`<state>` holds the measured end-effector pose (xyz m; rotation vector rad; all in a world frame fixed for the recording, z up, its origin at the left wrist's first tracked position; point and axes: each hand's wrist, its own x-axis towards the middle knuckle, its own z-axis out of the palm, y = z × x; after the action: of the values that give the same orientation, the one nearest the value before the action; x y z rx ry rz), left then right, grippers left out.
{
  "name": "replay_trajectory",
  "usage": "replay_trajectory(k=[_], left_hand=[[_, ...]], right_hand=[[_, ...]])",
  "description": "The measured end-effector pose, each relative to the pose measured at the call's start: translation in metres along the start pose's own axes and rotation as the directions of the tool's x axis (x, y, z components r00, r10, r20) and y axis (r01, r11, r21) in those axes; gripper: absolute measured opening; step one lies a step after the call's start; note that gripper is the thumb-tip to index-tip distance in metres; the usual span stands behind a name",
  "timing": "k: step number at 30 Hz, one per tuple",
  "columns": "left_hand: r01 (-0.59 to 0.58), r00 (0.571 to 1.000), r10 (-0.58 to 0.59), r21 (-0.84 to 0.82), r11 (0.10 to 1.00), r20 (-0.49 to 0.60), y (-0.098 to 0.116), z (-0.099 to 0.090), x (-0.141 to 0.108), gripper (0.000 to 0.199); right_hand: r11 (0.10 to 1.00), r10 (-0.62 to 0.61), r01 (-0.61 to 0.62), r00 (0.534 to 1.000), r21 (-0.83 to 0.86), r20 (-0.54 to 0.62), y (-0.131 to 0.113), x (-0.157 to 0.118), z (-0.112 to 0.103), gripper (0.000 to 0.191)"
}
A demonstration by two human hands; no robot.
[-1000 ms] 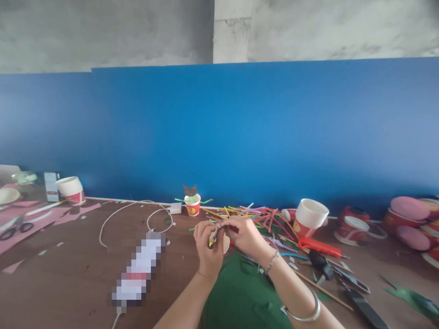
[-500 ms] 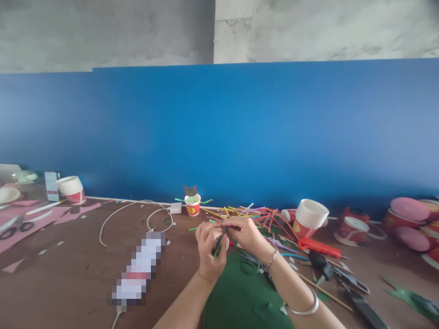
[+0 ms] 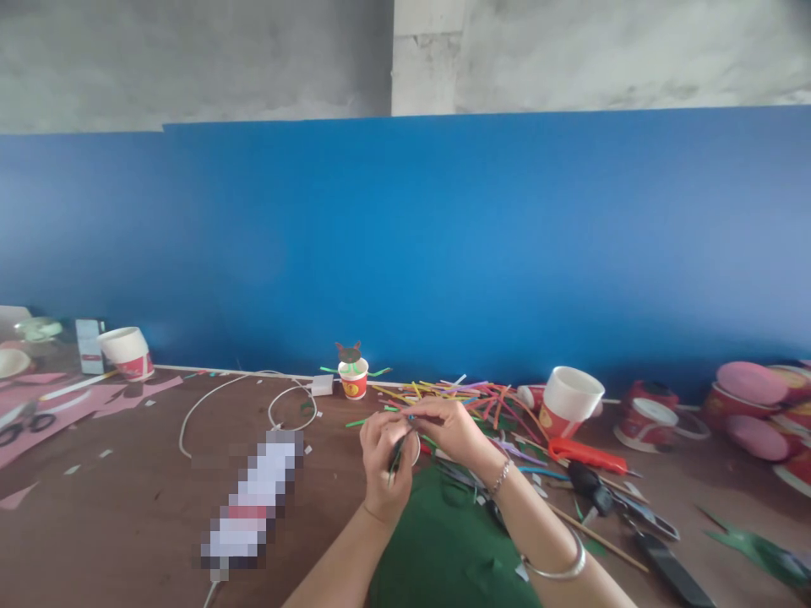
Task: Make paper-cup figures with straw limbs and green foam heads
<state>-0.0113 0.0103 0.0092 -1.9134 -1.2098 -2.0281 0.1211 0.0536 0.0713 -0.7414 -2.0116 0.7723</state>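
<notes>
My left hand [image 3: 383, 464] is closed around a small dark green piece [image 3: 396, 454], mostly covered by the fingers, so its kind does not show. Fingertips of my right hand [image 3: 454, 432] meet the left fingers at the top of this piece in a pinch. What the right fingertips grip is too small to make out. Just behind the left hand, the pale rim of a paper cup [image 3: 416, 447] peeks out. Below both hands lies a sheet of dark green paper [image 3: 443, 540]. Farther back stands a small red cup [image 3: 354, 387] with green arms and a brown eared head.
Colourful pipe cleaners [image 3: 469, 395] lie in a heap behind my hands. To the right are a white-and-red cup [image 3: 572, 397], a red-handled tool [image 3: 589, 456], keys [image 3: 592, 490] and several pink-topped cups [image 3: 751, 384]. Leftward lie a blurred-out phone [image 3: 257, 498], scissors [image 3: 29, 426] and pink paper [image 3: 69, 414].
The right fingertips have shifted slightly left over the left hand, and the left hand has turned a little. The whole view has moved slightly. Nothing on the table has been displaced.
</notes>
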Motion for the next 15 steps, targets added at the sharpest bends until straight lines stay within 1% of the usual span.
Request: replay_trajectory(k=[3,8,15], left_hand=[[0.013,1.0,-0.013,-0.031,0.999,0.009,-0.0027,0.0005,-0.0015,0.016],[0.026,1.0,-0.026,-0.069,0.997,0.008,-0.0028,0.0009,-0.0019,0.016],[0.041,0.999,-0.041,-0.076,0.996,-0.008,-0.0004,0.0012,0.0007,0.014]], right_hand=[[0.996,-0.088,0.088,0.996,-0.018,-0.007,0.0016,-0.0001,0.0018,0.015],[0.995,-0.098,0.097,0.995,-0.031,-0.023,0.0037,-0.0003,0.0021,0.013],[0.988,-0.129,0.126,0.991,-0.093,-0.03,-0.0033,-0.0003,0.002,0.014]])
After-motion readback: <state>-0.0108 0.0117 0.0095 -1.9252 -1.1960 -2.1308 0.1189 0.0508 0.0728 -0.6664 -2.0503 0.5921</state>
